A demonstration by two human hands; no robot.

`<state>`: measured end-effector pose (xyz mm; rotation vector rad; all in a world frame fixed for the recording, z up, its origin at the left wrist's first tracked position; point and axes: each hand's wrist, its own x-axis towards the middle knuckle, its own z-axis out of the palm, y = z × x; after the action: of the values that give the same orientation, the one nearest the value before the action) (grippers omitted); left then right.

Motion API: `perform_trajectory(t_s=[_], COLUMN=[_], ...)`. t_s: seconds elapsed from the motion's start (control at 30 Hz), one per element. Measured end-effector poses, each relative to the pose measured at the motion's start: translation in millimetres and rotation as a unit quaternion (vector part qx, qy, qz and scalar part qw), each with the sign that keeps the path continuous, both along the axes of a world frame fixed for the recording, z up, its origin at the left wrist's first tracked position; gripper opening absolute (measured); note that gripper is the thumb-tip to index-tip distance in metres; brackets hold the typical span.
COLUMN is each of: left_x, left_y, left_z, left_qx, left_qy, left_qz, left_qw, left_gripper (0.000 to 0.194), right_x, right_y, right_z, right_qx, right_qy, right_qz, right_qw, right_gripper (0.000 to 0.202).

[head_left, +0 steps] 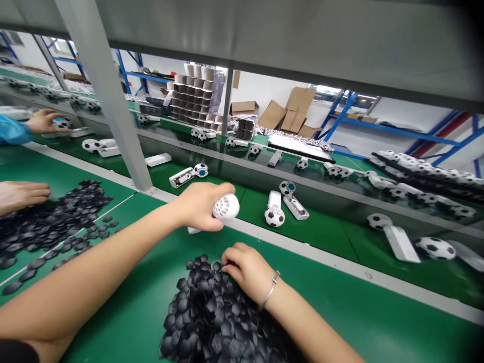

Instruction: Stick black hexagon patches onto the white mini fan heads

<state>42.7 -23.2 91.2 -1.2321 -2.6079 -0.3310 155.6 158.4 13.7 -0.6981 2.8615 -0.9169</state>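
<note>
Fingers wrapped round a white ball-shaped piece (226, 206), my left hand (200, 204) is raised above the metal edge between the green table and the belt. The piece shows a white lattice pattern without black patches. My right hand (244, 264), with a bracelet at its wrist, rests at the top right of a heap of black pentagon pieces (223, 312). Its fingers are curled together at the heap's edge; what they grip, if anything, is too small to make out. Beneath my left hand, a bit of a white part (193, 230) shows.
Another person's hand (49, 122) holds a football-patterned piece at the far left; a second hand (24, 195) lies by another black heap (56, 217). White units with football heads (274, 217) lie on the green belt (242, 201). A grey post (109, 96) stands left.
</note>
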Motion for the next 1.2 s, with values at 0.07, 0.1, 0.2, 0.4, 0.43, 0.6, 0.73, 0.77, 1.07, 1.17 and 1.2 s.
perform_trajectory(t_s=[0.07, 0.1, 0.2, 0.4, 0.43, 0.6, 0.73, 0.77, 1.07, 1.17, 1.2], left_x=[7, 9, 9, 2, 3, 9, 12, 12, 17, 18, 18], left_y=[5, 8, 15, 20, 21, 26, 27, 27, 31, 31, 31], left_z=[-1.3, -5.1, -24.0, -50.2, -51.2, -49.3, -47.4, -47.4, -51.6, -50.7, -50.1], left_qx=[-0.09, -0.121, -0.158, -0.136, -0.139, -0.166, -0.174, -0.171, -0.142, -0.133, -0.132], left_qy=[0.008, 0.009, -0.018, -0.116, -0.116, -0.128, -0.14, -0.143, -0.177, -0.181, -0.182], left_qz=[-0.046, -0.063, -0.088, -0.089, -0.081, -0.054, -0.042, -0.04, -0.037, -0.043, -0.044], left_qw=[0.995, 0.991, 0.983, 0.98, 0.98, 0.976, 0.974, 0.974, 0.973, 0.973, 0.973], left_gripper=[0.055, 0.053, 0.051, 0.058, 0.059, 0.061, 0.065, 0.066, 0.08, 0.074, 0.073], right_x=[1, 2, 4, 4, 4, -2, -4, -5, -9, -10, -10], right_y=[0, 0, 2, 15, 18, 25, 23, 21, 13, 15, 16], right_z=[0.9, 1.7, 7.2, 27.0, 29.4, 30.9, 24.8, 22.6, 0.3, -0.6, -0.5], right_qx=[0.008, 0.012, 0.021, 0.012, 0.012, 0.001, -0.073, -0.085, -0.072, -0.059, -0.059], right_qy=[-0.02, -0.035, -0.069, -0.041, -0.035, 0.026, 0.102, 0.114, 0.133, 0.128, 0.122], right_qz=[-0.013, -0.022, -0.045, -0.06, -0.058, -0.081, -0.09, -0.092, -0.116, -0.124, -0.13], right_qw=[1.0, 0.999, 0.996, 0.997, 0.998, 0.996, 0.988, 0.985, 0.982, 0.982, 0.982], right_gripper=[0.019, 0.021, 0.015, 0.028, 0.028, 0.024, 0.017, 0.015, 0.01, 0.01, 0.011])
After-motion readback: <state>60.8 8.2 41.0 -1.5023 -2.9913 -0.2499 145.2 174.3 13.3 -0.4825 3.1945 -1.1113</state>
